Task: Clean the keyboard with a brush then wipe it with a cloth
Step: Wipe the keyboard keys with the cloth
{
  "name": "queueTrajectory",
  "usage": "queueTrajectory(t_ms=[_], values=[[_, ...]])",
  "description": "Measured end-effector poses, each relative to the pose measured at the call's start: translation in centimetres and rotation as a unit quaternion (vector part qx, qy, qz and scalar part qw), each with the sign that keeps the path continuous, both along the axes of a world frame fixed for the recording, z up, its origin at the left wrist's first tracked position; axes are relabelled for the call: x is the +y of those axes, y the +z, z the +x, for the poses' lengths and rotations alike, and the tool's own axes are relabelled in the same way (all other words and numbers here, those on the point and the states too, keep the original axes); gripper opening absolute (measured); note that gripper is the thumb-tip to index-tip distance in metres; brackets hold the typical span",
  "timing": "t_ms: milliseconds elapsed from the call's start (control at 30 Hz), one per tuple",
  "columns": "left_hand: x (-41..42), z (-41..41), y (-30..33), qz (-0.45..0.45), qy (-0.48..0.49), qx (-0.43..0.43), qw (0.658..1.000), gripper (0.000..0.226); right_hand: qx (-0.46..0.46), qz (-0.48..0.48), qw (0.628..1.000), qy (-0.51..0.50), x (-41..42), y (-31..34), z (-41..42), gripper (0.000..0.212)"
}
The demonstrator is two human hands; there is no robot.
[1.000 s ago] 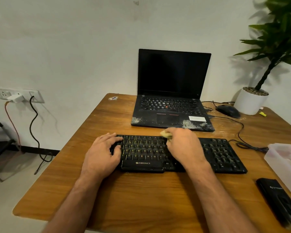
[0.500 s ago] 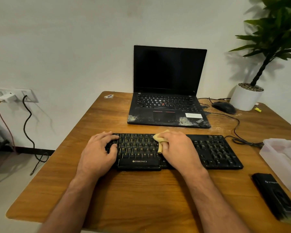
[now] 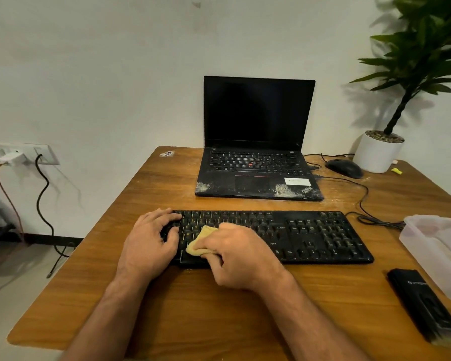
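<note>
A black keyboard [image 3: 310, 235] lies across the middle of the wooden table [image 3: 219, 313]. My right hand [image 3: 241, 254] grips a small yellow cloth [image 3: 199, 242] and presses it on the keys of the keyboard's left half. My left hand [image 3: 151, 239] rests on the keyboard's left end with its fingers spread and bent over the keys, holding it in place. A black brush [image 3: 423, 304] lies on the table near the front right edge.
An open black laptop [image 3: 255, 162] with dust on its palm rest stands behind the keyboard. A black mouse [image 3: 345, 168], its cable and a white plant pot [image 3: 376, 152] sit at the back right. A translucent plastic box [image 3: 438, 248] stands on the right.
My right hand has slid the cloth to the left and toward the front of the keyboard, closer to my left hand. My left hand stays on the keyboard's left end.
</note>
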State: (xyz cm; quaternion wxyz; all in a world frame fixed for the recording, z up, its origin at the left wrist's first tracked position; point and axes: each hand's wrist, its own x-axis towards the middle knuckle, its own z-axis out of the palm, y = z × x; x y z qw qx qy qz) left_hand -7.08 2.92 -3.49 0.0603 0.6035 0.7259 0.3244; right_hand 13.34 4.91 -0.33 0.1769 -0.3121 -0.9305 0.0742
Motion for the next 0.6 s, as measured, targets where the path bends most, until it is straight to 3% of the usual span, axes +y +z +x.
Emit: queueTrajectory(t_ms=[167, 267, 400, 500, 600], values=[[-0.1, 0.1, 0.1, 0.002, 0.0, 0.006, 1.0, 0.034, 0.001, -0.016, 1.0, -0.016, 0.5, 0.2, -0.9, 0.047], [-0.1, 0.1, 0.2, 0.006, -0.002, 0.008, 1.0, 0.034, 0.021, -0.034, 0.997, -0.068, 0.8, 0.6, 0.8, 0.039], [-0.1, 0.1, 0.1, 0.006, -0.001, 0.006, 1.0, 0.033, 0.081, 0.019, 0.985, -0.15, 1.5, 0.2, 3.6, 0.032], [0.0, -0.1, 0.1, 0.0, -0.001, 0.01, 1.0, 0.033, 0.019, -0.035, 0.997, -0.066, 0.8, 0.6, 2.9, 0.044], [0.1, 0.0, 0.1, -0.004, 0.006, 0.013, 1.0, 0.034, 0.024, -0.046, 0.998, -0.024, 0.1, 0.5, 1.6, 0.044]])
